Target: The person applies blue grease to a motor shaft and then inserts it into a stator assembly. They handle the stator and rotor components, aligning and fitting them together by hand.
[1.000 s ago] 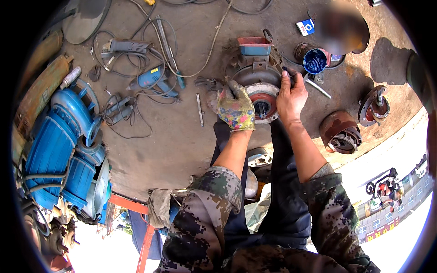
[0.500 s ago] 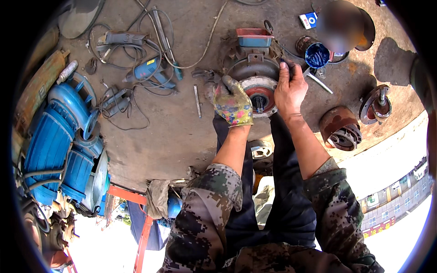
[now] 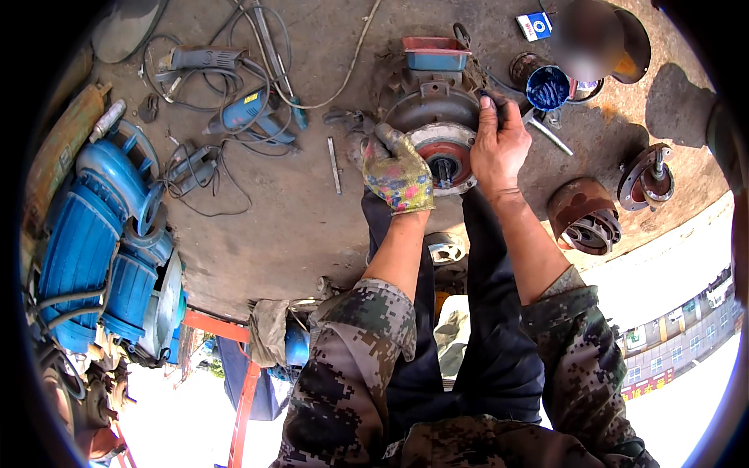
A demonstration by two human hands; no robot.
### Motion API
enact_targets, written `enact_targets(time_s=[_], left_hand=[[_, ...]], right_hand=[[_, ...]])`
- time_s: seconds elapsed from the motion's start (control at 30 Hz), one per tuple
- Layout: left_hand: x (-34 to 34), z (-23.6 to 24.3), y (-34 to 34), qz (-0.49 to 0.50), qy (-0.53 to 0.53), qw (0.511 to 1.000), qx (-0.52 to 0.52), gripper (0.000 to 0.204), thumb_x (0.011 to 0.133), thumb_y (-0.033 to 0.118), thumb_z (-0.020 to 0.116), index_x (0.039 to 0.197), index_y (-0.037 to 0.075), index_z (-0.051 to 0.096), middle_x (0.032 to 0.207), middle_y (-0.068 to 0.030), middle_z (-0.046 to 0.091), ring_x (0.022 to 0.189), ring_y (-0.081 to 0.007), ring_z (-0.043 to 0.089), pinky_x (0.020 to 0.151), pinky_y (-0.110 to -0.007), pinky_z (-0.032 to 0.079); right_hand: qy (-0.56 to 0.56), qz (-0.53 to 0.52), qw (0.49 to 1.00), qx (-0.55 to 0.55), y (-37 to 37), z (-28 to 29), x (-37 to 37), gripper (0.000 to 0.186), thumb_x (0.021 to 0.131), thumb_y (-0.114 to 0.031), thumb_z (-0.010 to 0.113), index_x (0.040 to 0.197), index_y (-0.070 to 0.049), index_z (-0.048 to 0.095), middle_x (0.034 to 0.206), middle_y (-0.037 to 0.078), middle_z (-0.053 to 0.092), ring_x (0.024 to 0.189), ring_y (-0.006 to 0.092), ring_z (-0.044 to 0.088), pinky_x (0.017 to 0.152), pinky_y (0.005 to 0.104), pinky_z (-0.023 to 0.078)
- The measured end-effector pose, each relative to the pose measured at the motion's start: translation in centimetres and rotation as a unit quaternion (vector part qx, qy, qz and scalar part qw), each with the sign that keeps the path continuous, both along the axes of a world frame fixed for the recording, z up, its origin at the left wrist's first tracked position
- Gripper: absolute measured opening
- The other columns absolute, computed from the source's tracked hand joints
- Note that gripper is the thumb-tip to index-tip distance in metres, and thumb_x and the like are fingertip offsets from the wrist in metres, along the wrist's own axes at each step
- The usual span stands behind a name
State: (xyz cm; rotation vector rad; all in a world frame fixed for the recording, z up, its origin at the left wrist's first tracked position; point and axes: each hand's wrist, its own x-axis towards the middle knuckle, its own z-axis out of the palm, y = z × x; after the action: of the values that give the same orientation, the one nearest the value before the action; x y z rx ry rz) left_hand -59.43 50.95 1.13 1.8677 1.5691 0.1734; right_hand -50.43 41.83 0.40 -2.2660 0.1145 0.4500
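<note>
An electric motor (image 3: 431, 109) lies on the ground in front of me, with a red and blue terminal box (image 3: 435, 59) at its far side. Its near end has a pale round flange (image 3: 425, 139), a red recess and a dark shaft (image 3: 445, 171) in the middle. My left hand (image 3: 398, 173), in a stained floral glove, is closed against the left side of the flange. On the right side, my bare right hand (image 3: 501, 148) grips the rim with thumb and curled fingers. Its fingertips look dark, and part of the fingers is hidden behind the housing.
A pot of blue paint (image 3: 547, 87), a hammer (image 3: 551, 136), a rusty cylindrical housing (image 3: 579, 207) and a flanged part with a shaft (image 3: 649, 181) lie to the right. Leftward are an angle grinder (image 3: 204, 58), a blue drill (image 3: 251, 113), cables and blue pumps (image 3: 82, 257).
Both hands stay on the motor, with hardly any change in their grip. The whole view has shifted slightly.
</note>
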Motion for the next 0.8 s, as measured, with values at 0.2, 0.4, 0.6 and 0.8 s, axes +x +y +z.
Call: enact_targets(time_s=[0.2, 0.4, 0.6, 0.8], left_hand=[[0.2, 0.0, -0.3, 0.016, -0.009, 1.0, 0.003, 0.043, 0.108, 0.029, 0.051, 0.086, -0.005, 0.065, 0.075, -0.0211, 0.066, 0.071, -0.0388, 0.063, 0.069, -0.048, 0.048], [-0.7, -0.7, -0.5, 0.046, -0.014, 0.997, -0.052, 0.044, 0.11, 0.029, 0.048, 0.093, -0.007, 0.064, 0.081, -0.0196, 0.067, 0.075, -0.0347, 0.06, 0.074, -0.046, 0.048], [-0.2, -0.4, -0.5, 0.034, -0.026, 0.999, 0.002, 0.04, 0.107, 0.026, 0.051, 0.087, -0.005, 0.065, 0.077, -0.0218, 0.066, 0.072, -0.0405, 0.061, 0.07, -0.048, 0.047], [-1.3, -0.9, -0.6, 0.014, -0.018, 1.0, -0.019, 0.041, 0.11, 0.029, 0.051, 0.095, -0.008, 0.063, 0.081, -0.0175, 0.063, 0.074, -0.0282, 0.056, 0.071, -0.042, 0.047]], right_hand=[[-0.008, 0.008, 1.0, 0.003, -0.2, -0.3, 0.1, 0.018, 0.102, -0.02, 0.066, 0.106, -0.003, 0.07, 0.085, 0.019, 0.073, 0.076, 0.0343, 0.072, 0.072, 0.0395, 0.055], [0.004, 0.011, 1.0, 0.011, 0.0, -0.1, 0.1, 0.018, 0.102, -0.02, 0.065, 0.107, -0.003, 0.07, 0.086, 0.019, 0.073, 0.076, 0.0359, 0.072, 0.072, 0.0404, 0.055], [-0.003, 0.019, 1.0, 0.009, -0.1, 0.0, 0.0, 0.017, 0.103, -0.019, 0.064, 0.108, -0.004, 0.069, 0.086, 0.019, 0.073, 0.077, 0.038, 0.071, 0.071, 0.0412, 0.055], [-0.011, 0.024, 1.0, 0.01, -0.2, 0.1, -0.1, 0.018, 0.103, -0.019, 0.064, 0.109, -0.003, 0.069, 0.087, 0.019, 0.073, 0.078, 0.037, 0.071, 0.072, 0.0414, 0.055]])
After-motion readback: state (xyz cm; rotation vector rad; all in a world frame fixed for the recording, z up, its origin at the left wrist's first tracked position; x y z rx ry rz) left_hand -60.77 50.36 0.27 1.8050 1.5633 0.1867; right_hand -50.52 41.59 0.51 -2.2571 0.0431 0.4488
